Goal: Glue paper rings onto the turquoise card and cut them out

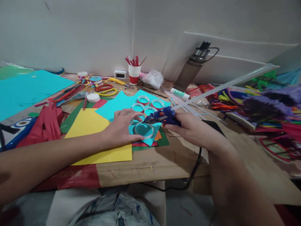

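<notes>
My right hand is closed round a blue hot glue gun with a long clear glue stick jutting from its back. The nozzle sits over the far rim of a white paper ring. My left hand grips this ring from the left, thumb at its near edge and fingers by the far side. Several more rings with red outsides, one a small ring, stand behind it on turquoise paper. My left fingers partly cover one of them.
Yellow paper lies under my left forearm. Scissors, a paper cup of sticks and a tilted bottle are farther back. Pipe cleaners pile up at right. The gun's black cord hangs over the table's front edge.
</notes>
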Available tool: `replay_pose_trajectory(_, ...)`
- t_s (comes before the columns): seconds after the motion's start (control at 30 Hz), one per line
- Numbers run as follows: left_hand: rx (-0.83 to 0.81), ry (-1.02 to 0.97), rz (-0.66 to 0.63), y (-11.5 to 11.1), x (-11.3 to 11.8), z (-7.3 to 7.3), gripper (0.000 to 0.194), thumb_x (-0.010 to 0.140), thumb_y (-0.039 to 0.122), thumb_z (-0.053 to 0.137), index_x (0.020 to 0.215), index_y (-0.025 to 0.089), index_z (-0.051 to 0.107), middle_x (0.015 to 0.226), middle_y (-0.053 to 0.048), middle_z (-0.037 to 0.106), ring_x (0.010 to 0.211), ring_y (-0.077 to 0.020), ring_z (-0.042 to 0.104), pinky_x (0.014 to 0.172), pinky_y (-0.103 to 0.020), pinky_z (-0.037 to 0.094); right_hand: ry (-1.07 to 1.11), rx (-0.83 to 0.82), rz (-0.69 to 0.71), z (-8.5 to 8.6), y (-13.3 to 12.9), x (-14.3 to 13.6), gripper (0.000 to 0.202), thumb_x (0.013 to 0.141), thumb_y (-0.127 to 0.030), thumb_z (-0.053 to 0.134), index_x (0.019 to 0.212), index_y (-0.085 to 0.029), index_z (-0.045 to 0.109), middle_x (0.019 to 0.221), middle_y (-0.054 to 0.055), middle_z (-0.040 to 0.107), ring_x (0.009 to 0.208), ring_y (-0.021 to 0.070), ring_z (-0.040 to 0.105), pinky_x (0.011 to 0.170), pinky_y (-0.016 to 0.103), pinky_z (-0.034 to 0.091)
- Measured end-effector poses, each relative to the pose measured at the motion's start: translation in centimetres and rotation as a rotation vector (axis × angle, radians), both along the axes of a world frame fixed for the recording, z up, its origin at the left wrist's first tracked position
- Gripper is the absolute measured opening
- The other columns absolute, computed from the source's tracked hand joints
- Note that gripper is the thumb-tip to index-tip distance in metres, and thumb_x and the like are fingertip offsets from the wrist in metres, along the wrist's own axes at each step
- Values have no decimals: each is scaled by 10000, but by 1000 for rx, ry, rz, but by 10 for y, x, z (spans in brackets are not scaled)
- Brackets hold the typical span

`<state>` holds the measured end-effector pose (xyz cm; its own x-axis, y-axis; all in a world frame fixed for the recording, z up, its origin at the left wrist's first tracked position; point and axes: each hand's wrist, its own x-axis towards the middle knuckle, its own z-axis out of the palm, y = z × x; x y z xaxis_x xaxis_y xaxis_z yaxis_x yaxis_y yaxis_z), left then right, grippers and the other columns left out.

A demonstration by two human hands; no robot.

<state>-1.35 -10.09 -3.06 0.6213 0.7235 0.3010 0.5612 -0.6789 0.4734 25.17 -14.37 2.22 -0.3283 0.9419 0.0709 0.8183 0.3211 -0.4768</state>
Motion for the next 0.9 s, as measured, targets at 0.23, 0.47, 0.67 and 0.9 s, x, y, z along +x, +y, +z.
replay_pose_trajectory(0.23, -3, -3, 4, 1, 1, -1, 731, 702, 473, 844, 1327, 251, 539, 1196, -72, 726, 1296, -350, 491, 1033, -533, 319, -62, 24, -14, -1, -2, -3, 217, 893, -432, 545, 827, -238, 615, 849, 80, 683, 779, 252, 609, 671, 348, 436)
replay_pose_trajectory(0.47, -32, -7, 7, 2, 3, -1, 760, 676, 423, 858, 1337, 243, 530, 1184, -84, 726, 1290, -362, 505, 1034, -549, 327, -114, 53, 14, -5, 0, -5, 201, 910, -402, 520, 860, -225, 601, 922, 103, 685, 837, 262, 614, 718, 361, 450)
replay_pose_trajectory(0.67, -39, 0, 21, 2, 3, 0, 770, 650, 382, 867, 1329, 247, 530, 1228, -82, 700, 1282, -364, 504, 1028, -533, 345, -139, 79, 54, -2, -5, -12, 165, 919, -351, 496, 880, -219, 588, 961, 111, 685, 928, 273, 620, 803, 373, 466)
replay_pose_trajectory(0.9, -33, -6, 5, 3, 3, 0, 733, 674, 388, 845, 1328, 248, 543, 1171, -64, 714, 1272, -353, 508, 1051, -528, 332, -215, 101, 6, 0, -11, -12, 165, 907, -362, 527, 812, -231, 559, 886, 93, 672, 841, 262, 615, 760, 378, 460)
